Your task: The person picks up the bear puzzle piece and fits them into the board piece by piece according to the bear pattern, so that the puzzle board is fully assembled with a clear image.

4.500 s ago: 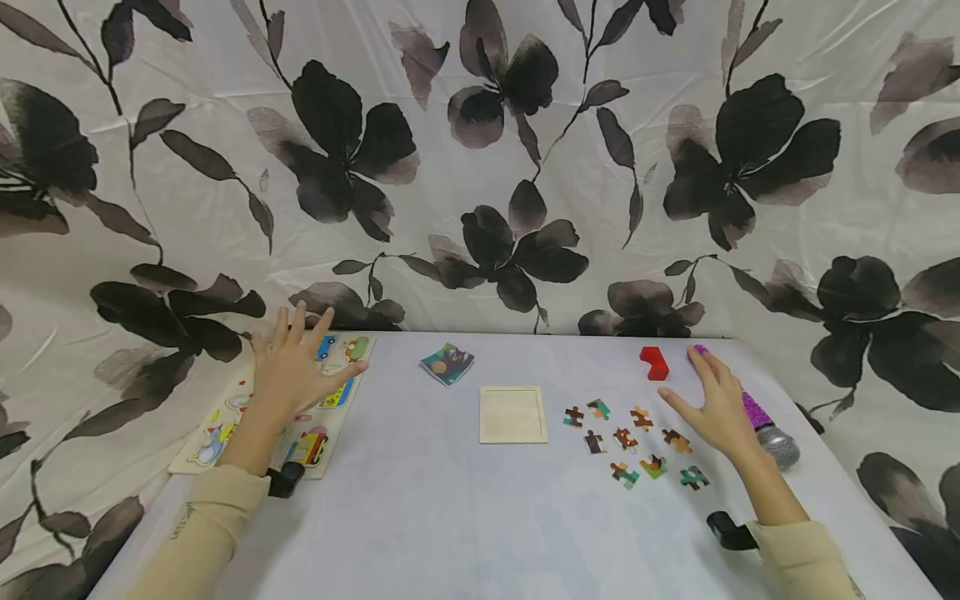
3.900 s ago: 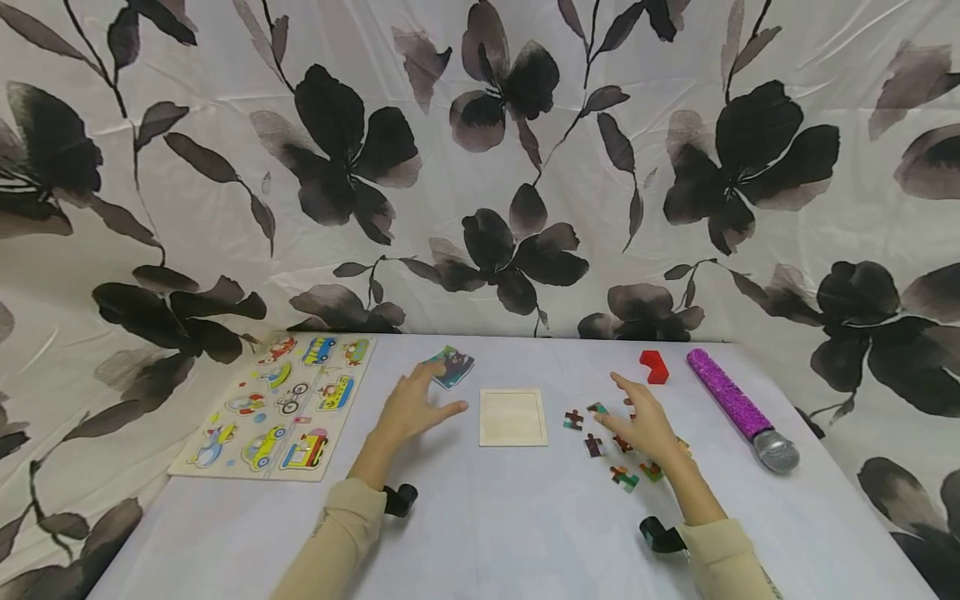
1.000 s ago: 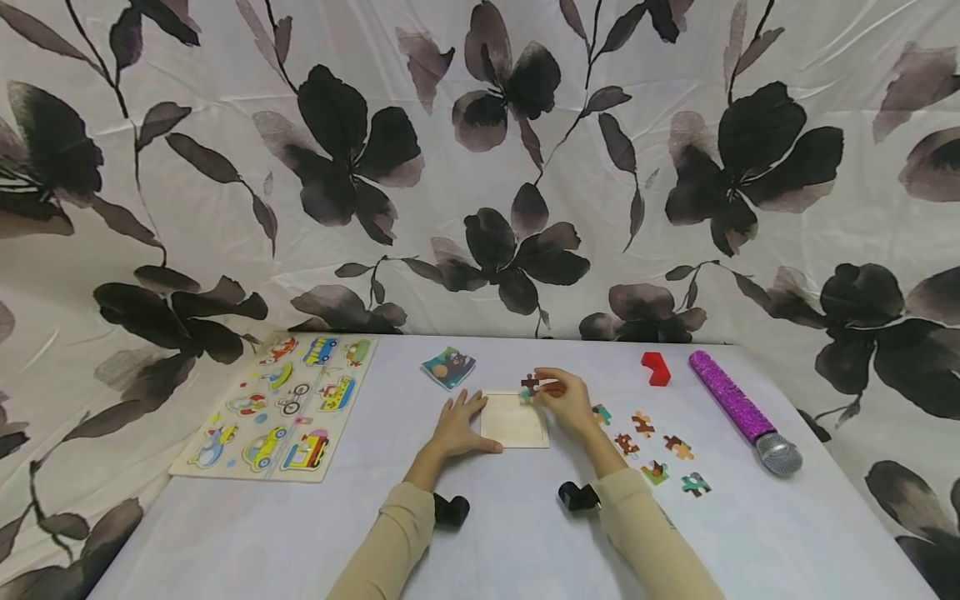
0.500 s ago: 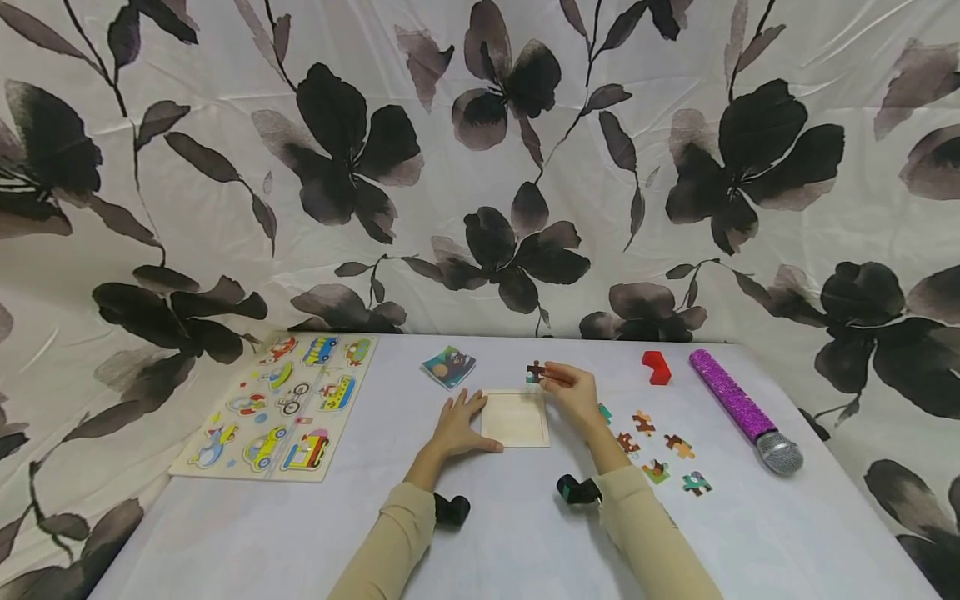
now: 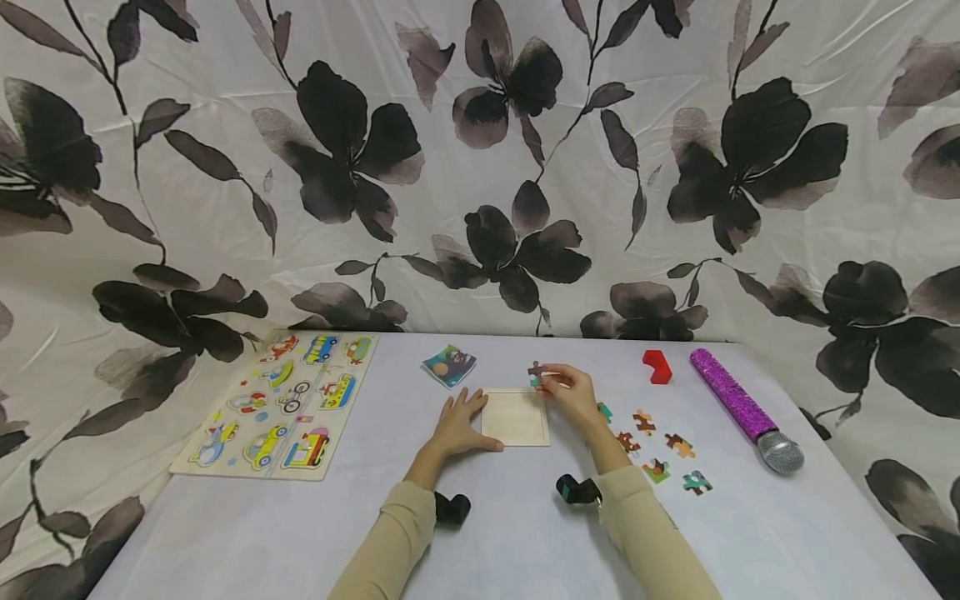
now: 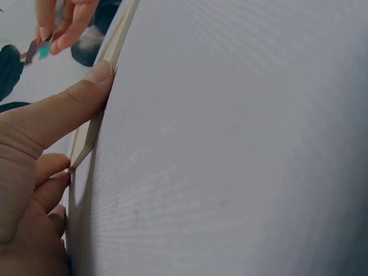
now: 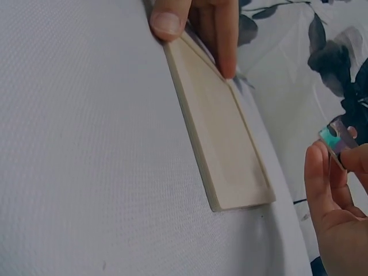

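A shallow wooden puzzle tray (image 5: 515, 419) lies mid-table, nothing inside its rim. My left hand (image 5: 456, 427) grips its left end: the thumb (image 6: 95, 83) is against the near edge, with fingers around the left side and far-left corner. Above the tray's far-right corner, my right hand (image 5: 570, 396) pinches a brown-and-teal jigsaw piece (image 5: 535, 372) between thumb and fingertips. In the right wrist view the piece (image 7: 338, 137) is tilted, its teal part showing; I cannot tell whether a second piece is behind it. Several loose jigsaw pieces (image 5: 656, 471) lie right of the right forearm, which covers part of that area.
A vehicle picture board (image 5: 277, 406) lies at the left. Behind the tray is a small picture card stack (image 5: 448, 367). A red angular block (image 5: 657, 367) and a purple glitter microphone (image 5: 731, 393) lie at the far right. A floral cloth (image 5: 480, 167) hangs behind the table.
The left hand has gone from the picture board to the tray's left end. The right hand has left the microphone's side and taken up a jigsaw piece, held over the tray's far-right corner.
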The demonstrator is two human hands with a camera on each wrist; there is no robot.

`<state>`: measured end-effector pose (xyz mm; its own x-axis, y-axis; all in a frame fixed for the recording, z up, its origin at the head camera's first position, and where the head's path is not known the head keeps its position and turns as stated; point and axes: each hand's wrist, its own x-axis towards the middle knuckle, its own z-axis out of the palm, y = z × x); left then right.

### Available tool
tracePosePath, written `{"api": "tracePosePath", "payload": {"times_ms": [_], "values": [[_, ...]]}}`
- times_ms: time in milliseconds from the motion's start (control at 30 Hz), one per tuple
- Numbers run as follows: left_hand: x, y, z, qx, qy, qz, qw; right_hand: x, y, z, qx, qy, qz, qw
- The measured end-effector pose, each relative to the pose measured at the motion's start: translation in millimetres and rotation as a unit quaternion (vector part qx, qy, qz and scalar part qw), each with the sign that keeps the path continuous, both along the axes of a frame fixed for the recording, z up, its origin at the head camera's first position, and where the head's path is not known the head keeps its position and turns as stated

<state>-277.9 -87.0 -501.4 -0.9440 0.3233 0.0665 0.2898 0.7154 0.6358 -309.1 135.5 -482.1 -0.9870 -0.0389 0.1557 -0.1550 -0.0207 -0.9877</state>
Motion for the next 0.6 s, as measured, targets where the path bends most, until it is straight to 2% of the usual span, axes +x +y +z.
{"api": "tracePosePath", "payload": {"times_ms": [233, 400, 600], "values": [[-0.5, 0.2, -0.3, 0.001, -0.004, 0.001, 1.0, -1.9, -4.1, -0.3, -0.027, 0.019, 0.011, 0.999], [-0.1, 0.1, 0.3, 0.003, -0.006, 0.001, 1.0, -2.1, -7.4, 1.1, -0.053, 0.005, 0.017, 0.998], [0.3, 0.1, 1.3, 0.001, -0.007, 0.001, 1.0, -1.9, -9.7, 0.7, -0.081, -0.006, 0.005, 0.997]]}}
